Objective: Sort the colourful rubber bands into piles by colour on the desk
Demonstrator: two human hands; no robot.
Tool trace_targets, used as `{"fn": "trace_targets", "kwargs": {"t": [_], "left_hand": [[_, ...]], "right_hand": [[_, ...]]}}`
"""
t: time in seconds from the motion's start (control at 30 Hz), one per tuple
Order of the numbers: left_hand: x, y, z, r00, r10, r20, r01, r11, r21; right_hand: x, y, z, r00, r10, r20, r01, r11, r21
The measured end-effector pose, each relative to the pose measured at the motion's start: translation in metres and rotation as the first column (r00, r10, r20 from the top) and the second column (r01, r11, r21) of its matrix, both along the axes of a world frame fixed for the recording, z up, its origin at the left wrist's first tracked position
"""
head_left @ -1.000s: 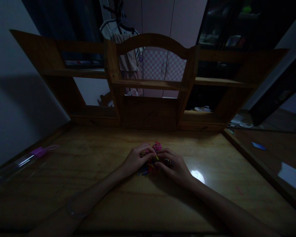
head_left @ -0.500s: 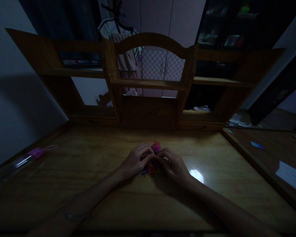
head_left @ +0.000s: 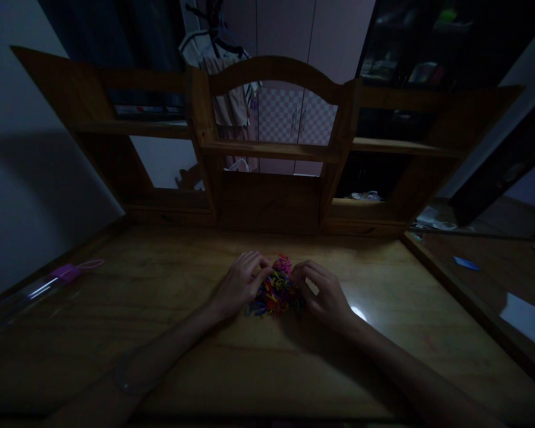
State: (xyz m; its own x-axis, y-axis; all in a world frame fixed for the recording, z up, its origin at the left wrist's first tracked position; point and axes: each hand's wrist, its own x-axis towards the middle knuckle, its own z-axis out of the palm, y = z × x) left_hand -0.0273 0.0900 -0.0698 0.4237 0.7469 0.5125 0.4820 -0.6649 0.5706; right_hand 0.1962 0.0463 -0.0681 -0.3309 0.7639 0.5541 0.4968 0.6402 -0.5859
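Observation:
A heap of small, thin pieces in blue, red, yellow and green (head_left: pixel 274 296) lies on the wooden desk (head_left: pixel 196 368). At its far edge is a small pink clump (head_left: pixel 283 263). My left hand (head_left: pixel 243 284) rests against the heap's left side, thumb and fingers pinched together. On the right side, my right hand (head_left: pixel 321 292) has its thumb and index finger curled into a pinch over the pieces. Anything between the fingertips of either hand is too small and dark to make out.
A clear tube with a purple cap and loop (head_left: pixel 66 272) lies at the left. Behind the desk top stands a wooden shelf unit (head_left: pixel 267 151). On the lower surface at right are a blue card (head_left: pixel 466 263) and white paper (head_left: pixel 528 321).
My hands have moved apart, the left one leftward and the right one rightward. More of the coloured heap shows between them.

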Motion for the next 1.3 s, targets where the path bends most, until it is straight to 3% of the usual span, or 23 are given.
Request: {"fn": "trace_targets", "kwargs": {"t": [0.2, 0.27, 0.47, 0.57, 0.73, 0.8, 0.93, 1.03, 1.17, 1.3], "left_hand": [[0.011, -0.009, 0.000, 0.984, -0.180, -0.005, 0.180, 0.983, -0.030], [0.012, -0.009, 0.001, 0.987, -0.161, -0.019, 0.161, 0.987, -0.012], [0.002, 0.002, 0.000, 0.999, 0.046, 0.018, -0.046, 0.999, -0.005], [0.003, 0.003, -0.002, 1.000, 0.019, 0.021, -0.018, 1.000, -0.017], [0.010, -0.003, -0.004, 0.985, -0.170, -0.041, 0.170, 0.985, -0.009], [0.009, -0.003, -0.003, 0.986, -0.157, -0.055, 0.157, 0.988, -0.002], [0.003, 0.003, -0.004, 0.999, -0.020, -0.030, 0.020, 1.000, 0.006], [0.004, 0.004, -0.004, 1.000, -0.017, 0.005, 0.017, 0.999, -0.028], [0.010, -0.002, -0.003, 0.990, -0.119, 0.079, 0.129, 0.981, -0.146], [0.010, -0.008, -0.001, 0.952, -0.196, 0.234, 0.280, 0.869, -0.407]], "right_hand": [[-0.010, -0.003, -0.005, 0.999, 0.038, 0.025, -0.038, 0.999, 0.003], [-0.010, -0.002, -0.004, 0.998, 0.032, 0.046, -0.033, 0.999, 0.019], [0.006, 0.006, 0.004, 0.992, -0.072, 0.103, 0.066, 0.996, 0.063], [0.007, 0.007, 0.002, 0.991, -0.080, 0.111, 0.076, 0.996, 0.036], [-0.004, 0.004, -0.005, 0.991, -0.004, 0.135, 0.001, 1.000, 0.025], [-0.004, 0.004, -0.004, 0.990, -0.001, 0.145, -0.003, 1.000, 0.031], [0.007, 0.006, 0.005, 0.992, -0.061, 0.114, 0.059, 0.998, 0.027], [0.013, 0.006, 0.010, 0.995, -0.066, 0.077, 0.069, 0.997, -0.027], [0.006, 0.003, 0.010, 1.000, -0.027, -0.012, 0.025, 0.989, -0.149], [-0.001, 0.001, 0.012, 0.987, 0.018, -0.159, -0.082, 0.909, -0.408]]}}
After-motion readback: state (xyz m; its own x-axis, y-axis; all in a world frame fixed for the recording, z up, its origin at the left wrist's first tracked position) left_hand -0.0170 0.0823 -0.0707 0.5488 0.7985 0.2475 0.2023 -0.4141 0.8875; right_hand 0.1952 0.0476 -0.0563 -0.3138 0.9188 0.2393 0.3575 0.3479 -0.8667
